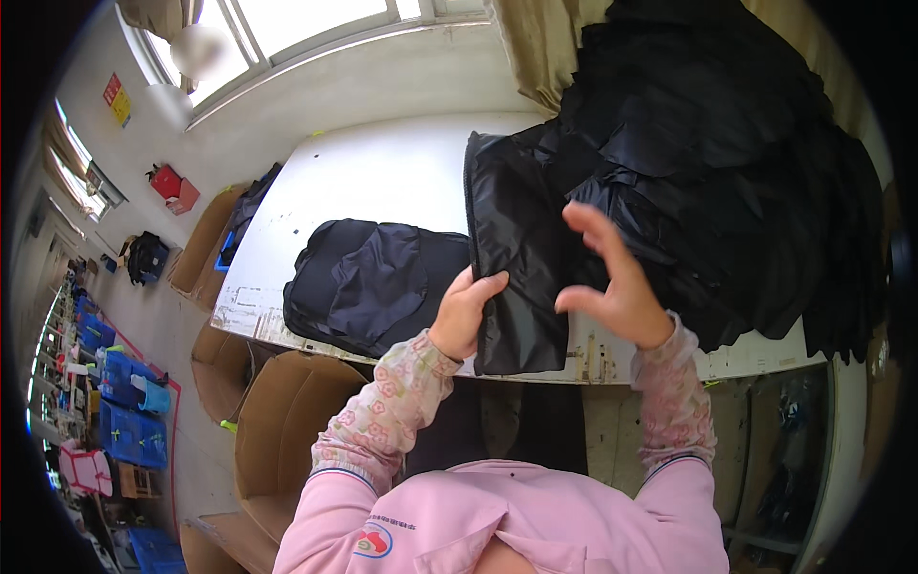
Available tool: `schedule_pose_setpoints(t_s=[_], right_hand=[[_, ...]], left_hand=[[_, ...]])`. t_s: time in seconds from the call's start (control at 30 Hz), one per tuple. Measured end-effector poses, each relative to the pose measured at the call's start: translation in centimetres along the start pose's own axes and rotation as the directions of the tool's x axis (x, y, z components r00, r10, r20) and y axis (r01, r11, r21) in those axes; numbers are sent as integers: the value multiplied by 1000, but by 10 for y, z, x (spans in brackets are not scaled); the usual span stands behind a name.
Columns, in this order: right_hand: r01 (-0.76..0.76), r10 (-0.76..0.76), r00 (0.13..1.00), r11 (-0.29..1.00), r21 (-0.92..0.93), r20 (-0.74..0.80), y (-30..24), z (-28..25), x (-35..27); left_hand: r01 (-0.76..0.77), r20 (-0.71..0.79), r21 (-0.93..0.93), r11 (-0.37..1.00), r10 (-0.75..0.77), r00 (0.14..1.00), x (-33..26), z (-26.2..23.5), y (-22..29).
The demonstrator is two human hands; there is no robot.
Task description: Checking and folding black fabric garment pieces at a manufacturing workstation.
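Note:
A shiny black fabric piece (521, 215) with a stitched left edge lies across the table's front edge. My left hand (465, 311) pinches that stitched edge between thumb and fingers. Over the fabric's right side, my right hand (617, 277) is raised with thumb and fingers spread, holding nothing. Left of my left hand, a flat stack of black fabric pieces (378, 282) rests on the table. A large heap of black fabric (717, 172) rises at the right, just beyond my right hand.
The white table (382, 172) has worn, chipped edges. Open cardboard boxes (287, 430) stand on the floor to its left. Farther left are blue bins (132, 430). A beige curtain (540, 48) hangs behind the heap, beside the window (316, 24).

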State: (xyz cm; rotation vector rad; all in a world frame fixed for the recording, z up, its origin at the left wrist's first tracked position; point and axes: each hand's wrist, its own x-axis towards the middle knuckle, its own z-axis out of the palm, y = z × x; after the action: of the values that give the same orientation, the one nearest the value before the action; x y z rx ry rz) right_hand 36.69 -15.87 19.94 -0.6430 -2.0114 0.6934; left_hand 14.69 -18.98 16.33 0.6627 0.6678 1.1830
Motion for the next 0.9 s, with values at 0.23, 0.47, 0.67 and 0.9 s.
schedule_pose_setpoints(t_s=[0.23,0.47,0.67,0.9], right_hand=[[-108,121,952,992,60,-283,13,83,-47],[-12,12,1000,1000,-5,-24,11,85,-41],[-452,575,807,458,766,132,-8,73,-53],[85,-217,940,897,-433,-265,-11,14,-10]], left_hand=[[-201,414,-99,975,224,882,-17,-8,2],[-532,440,635,560,303,845,-33,-5,0],[-226,232,306,925,158,960,-27,-23,-5],[363,204,465,808,-497,844,-43,-42,-19]])
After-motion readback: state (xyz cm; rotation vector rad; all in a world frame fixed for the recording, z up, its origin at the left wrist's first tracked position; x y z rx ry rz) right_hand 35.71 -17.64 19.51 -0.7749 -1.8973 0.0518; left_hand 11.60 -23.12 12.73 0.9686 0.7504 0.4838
